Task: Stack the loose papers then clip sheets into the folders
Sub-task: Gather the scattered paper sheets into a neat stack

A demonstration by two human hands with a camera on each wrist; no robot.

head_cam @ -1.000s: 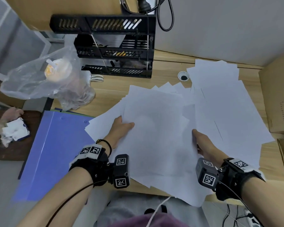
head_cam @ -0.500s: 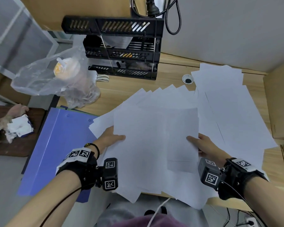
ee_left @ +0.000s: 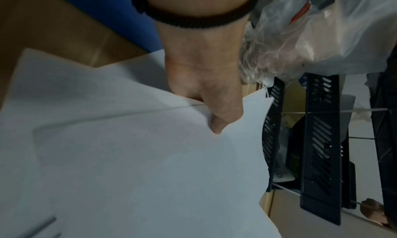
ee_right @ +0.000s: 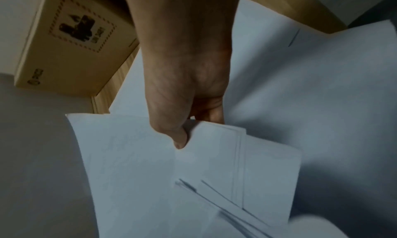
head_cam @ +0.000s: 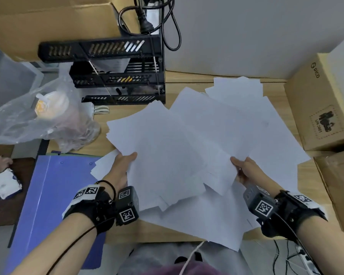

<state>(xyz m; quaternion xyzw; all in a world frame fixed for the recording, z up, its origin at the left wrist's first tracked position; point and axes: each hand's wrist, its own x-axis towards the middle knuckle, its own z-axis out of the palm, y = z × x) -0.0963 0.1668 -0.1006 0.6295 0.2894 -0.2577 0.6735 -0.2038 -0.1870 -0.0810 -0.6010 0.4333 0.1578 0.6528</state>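
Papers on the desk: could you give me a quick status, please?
Left hand, right hand each pinch the gathered papers. More sheets loose. Blue folder untouched. Nothing blocking.

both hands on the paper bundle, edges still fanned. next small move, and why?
Probably draw both hands together to square the bundle. The left hand and right hand pinch opposite edges of the papers, whose corners still splay, with more sheets loose on the desk.

both forearms bare, no sleeves. left hand (head_cam: 121, 167) & right hand (head_cam: 249, 171) bare too. black wrist straps w/ white bands carrying b/w square marker codes; dark camera blocks w/ same codes, thin black cables trailing back. black cord bracelet (ee_left: 193, 20) on left wrist.
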